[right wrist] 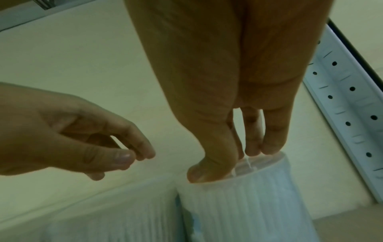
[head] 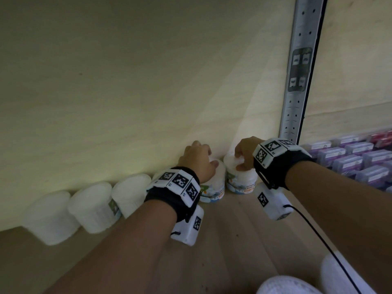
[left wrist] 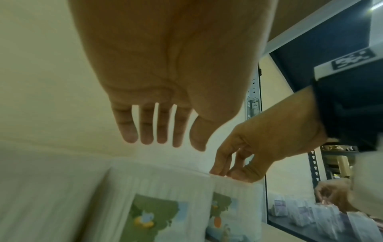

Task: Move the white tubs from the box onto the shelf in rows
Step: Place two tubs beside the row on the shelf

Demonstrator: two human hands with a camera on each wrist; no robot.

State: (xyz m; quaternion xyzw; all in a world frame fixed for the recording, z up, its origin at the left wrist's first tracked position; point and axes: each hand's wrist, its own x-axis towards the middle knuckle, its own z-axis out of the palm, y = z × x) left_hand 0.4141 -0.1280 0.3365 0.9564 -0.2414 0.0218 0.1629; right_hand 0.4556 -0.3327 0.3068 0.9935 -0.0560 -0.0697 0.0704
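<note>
Two white tubs with picture labels stand side by side at the back of the wooden shelf [head: 222,230]. My right hand [head: 239,160] pinches the lid of the right tub [head: 241,179] from above. In the right wrist view the thumb sits at the near rim and the fingers [right wrist: 271,144] at the far rim of this tub [right wrist: 248,204]. My left hand [head: 209,160] hovers just over the left tub [head: 214,187], fingers relaxed and holding nothing [left wrist: 170,144]. Left of these, three more white tubs [head: 93,209] line the back wall.
A perforated metal upright [head: 297,81] stands just right of the tubs. Beyond it, purple boxes [head: 356,160] fill the neighbouring bay. White rounded shapes [head: 286,285] show at the bottom edge. A black cable [head: 318,234] trails from my right wrist.
</note>
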